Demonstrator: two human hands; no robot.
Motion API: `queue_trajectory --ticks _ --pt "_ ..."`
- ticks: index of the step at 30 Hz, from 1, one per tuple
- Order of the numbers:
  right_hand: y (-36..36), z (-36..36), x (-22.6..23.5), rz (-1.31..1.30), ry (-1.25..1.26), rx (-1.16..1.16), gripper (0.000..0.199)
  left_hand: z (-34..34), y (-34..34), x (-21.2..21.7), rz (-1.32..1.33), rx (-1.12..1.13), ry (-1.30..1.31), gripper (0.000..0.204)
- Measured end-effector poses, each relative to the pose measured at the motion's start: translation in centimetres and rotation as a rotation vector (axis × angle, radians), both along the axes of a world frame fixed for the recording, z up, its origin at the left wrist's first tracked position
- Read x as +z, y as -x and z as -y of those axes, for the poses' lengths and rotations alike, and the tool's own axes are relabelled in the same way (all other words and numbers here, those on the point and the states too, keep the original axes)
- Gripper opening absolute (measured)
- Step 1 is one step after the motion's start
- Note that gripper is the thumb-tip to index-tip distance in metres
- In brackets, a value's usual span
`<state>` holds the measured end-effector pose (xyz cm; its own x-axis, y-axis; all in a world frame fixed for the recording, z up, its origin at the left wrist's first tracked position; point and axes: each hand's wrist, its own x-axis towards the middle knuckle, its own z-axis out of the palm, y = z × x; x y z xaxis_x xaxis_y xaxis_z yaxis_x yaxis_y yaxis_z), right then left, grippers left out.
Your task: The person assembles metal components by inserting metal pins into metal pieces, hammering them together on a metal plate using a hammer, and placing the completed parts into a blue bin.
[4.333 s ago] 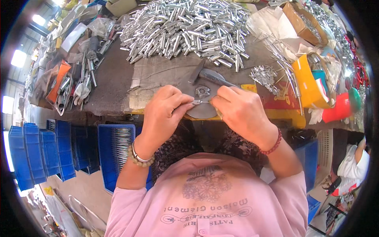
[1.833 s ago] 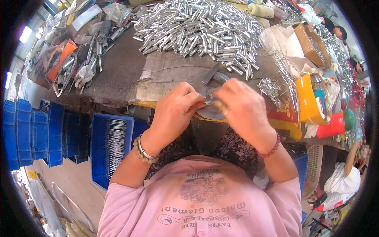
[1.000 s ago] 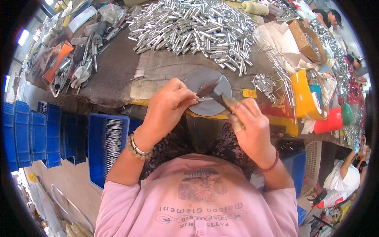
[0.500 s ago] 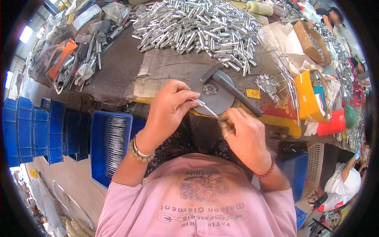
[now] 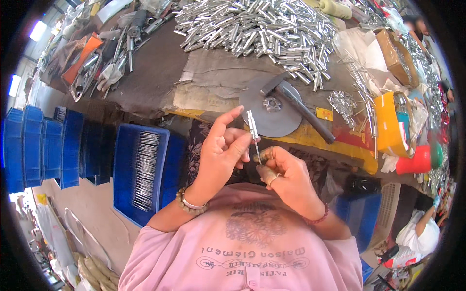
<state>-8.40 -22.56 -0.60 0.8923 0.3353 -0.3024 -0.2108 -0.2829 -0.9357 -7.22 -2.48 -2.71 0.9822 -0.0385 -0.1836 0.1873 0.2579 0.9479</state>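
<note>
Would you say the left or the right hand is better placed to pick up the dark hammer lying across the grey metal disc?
Probably the right hand: the hammer has its handle running toward that side, while the left hand pinches the small silver metal piece.

Both hands raised close together before the chest

The left hand (image 5: 221, 155) pinches with thumb and fingers, forefinger stretched upward; the right hand (image 5: 284, 177), just right of it, curls its fingers inward, fingertips almost meeting.
</note>
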Motion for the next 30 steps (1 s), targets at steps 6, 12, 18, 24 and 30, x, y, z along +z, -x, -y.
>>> queue_trajectory --ticks 6,12,18,24,30 --pt "0.5 -0.4 -0.6 0.157 0.042 0.024 0.040 -1.3 0.0 -0.9 0.088 0.121 0.070 0.068" --pt "-1.9 2.9 0.1 0.413 0.110 -0.241 0.036 -11.6 1.6 -3.1 0.094 0.425 -0.278 0.058" --pt "-2.8 3.3 -2.3 0.421 0.083 -0.298 0.033 -25.7 9.9 -14.2 -0.277 0.903 -0.642 0.054" --pt "-2.9 3.1 -2.7 0.441 0.103 -0.306 0.032 -34.7 17.6 -26.6 -0.513 1.064 -0.758 0.058" --pt "-3.0 3.1 -2.6 0.410 0.123 -0.316 0.031 -38.3 18.7 -31.4 -0.471 1.064 -1.058 0.058"
